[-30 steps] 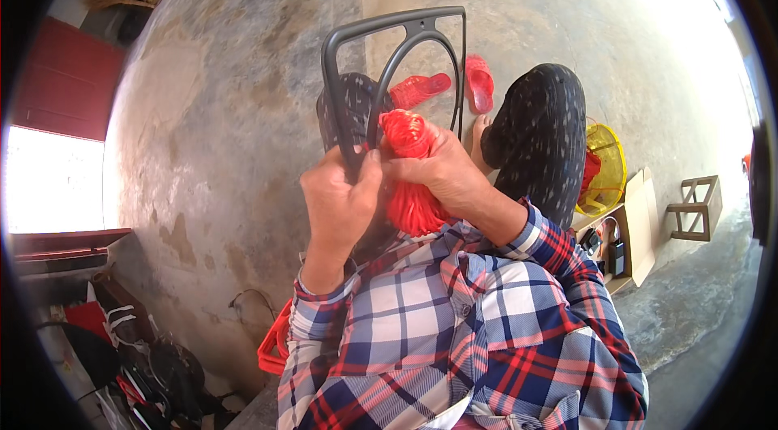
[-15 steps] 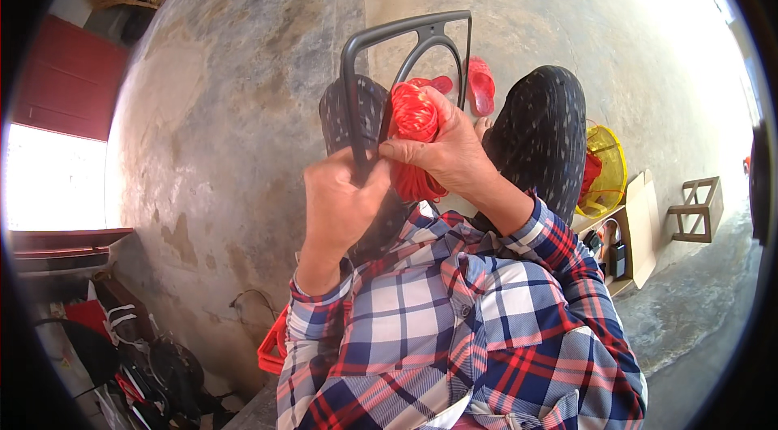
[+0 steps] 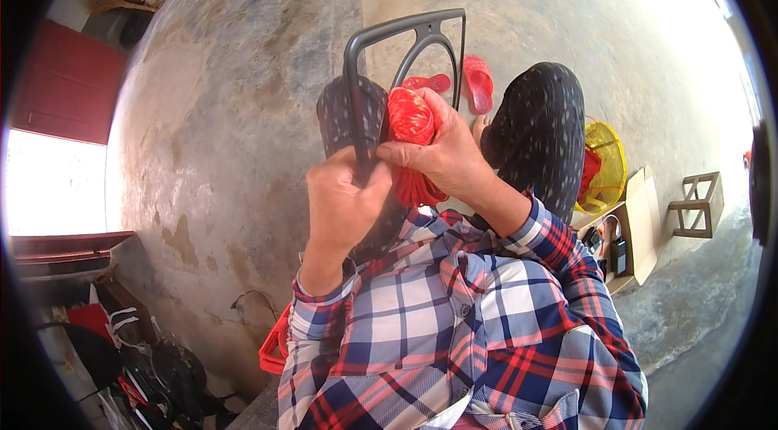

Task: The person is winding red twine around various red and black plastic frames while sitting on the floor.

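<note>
A dark grey frame point(image 3: 353, 81), with rounded corners and a curved inner bar, stands tilted between my knees. My left hand point(image 3: 347, 195) is closed round its lower near side, thumb pressed toward the bar. Against the same spot, my right hand point(image 3: 446, 146) holds a bundle of red cord point(image 3: 412, 116) in its curled fingers. Its thumb tip meets the frame beside my left thumb. More red strands hang below the bundle, over my lap. My palms and the frame's lower end are hidden.
Red slippers point(image 3: 478, 83) lie on the concrete floor beyond my knees. To my right are a yellow mesh basket point(image 3: 606, 166) with red material, an open cardboard box point(image 3: 643, 223) and a small wooden stool point(image 3: 697, 205). A red plastic basket point(image 3: 274, 345) sits at my left hip.
Both hands keep their grip at nearly the same place. The frame's top has shifted very slightly left, along with the red bundle.
</note>
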The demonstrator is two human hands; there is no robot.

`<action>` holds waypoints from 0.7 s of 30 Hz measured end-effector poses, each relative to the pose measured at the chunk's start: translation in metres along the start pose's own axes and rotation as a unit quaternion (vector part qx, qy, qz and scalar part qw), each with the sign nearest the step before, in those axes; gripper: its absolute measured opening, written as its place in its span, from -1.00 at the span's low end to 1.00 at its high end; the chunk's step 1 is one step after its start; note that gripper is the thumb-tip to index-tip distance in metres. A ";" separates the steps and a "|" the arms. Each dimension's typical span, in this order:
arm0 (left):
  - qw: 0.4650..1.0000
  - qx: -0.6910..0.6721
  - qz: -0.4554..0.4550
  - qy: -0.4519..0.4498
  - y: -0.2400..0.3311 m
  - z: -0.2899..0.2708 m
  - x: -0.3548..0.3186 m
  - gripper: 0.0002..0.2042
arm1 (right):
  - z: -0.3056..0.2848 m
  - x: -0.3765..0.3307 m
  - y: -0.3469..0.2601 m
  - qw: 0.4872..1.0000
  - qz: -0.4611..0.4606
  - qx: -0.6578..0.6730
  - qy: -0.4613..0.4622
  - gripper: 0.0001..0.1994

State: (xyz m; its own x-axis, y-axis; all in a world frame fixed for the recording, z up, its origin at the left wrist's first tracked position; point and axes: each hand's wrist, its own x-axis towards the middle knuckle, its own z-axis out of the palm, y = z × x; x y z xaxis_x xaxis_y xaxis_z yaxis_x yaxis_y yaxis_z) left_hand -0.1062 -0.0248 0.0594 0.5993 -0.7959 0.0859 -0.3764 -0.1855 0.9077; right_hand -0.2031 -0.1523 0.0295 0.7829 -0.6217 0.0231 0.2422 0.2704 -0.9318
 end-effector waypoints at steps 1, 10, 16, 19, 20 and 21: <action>1.000 0.008 0.008 0.001 0.000 0.000 0.000 -0.93 | 0.000 0.000 0.000 1.000 -0.005 0.000 -0.007 -0.53; 1.000 0.003 0.020 0.020 -0.003 0.004 -0.002 -0.84 | 0.002 -0.002 -0.001 0.999 0.004 0.033 0.029 -0.59; 0.998 0.011 0.035 0.046 -0.005 0.006 -0.005 -0.84 | 0.004 0.000 0.001 0.999 -0.003 0.022 0.043 -0.60; 0.998 -0.003 0.032 0.060 -0.005 0.008 -0.005 -0.84 | 0.005 -0.001 0.001 0.998 -0.017 0.029 0.044 -0.60; 0.997 -0.004 0.039 0.065 -0.005 0.009 -0.005 -0.84 | 0.005 -0.001 0.001 0.998 -0.021 0.036 0.044 -0.61; 0.997 -0.008 0.042 0.070 -0.005 0.009 -0.005 -0.84 | 0.006 -0.001 0.000 0.998 -0.028 0.041 0.046 -0.62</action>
State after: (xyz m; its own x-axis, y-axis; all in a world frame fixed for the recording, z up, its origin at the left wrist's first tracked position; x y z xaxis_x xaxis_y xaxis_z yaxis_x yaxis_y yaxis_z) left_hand -0.1135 -0.0248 0.0508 0.6592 -0.7197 0.2178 -0.4190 -0.1111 0.9012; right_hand -0.2007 -0.1472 0.0314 0.7112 -0.7020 0.0370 0.3337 0.2908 -0.8967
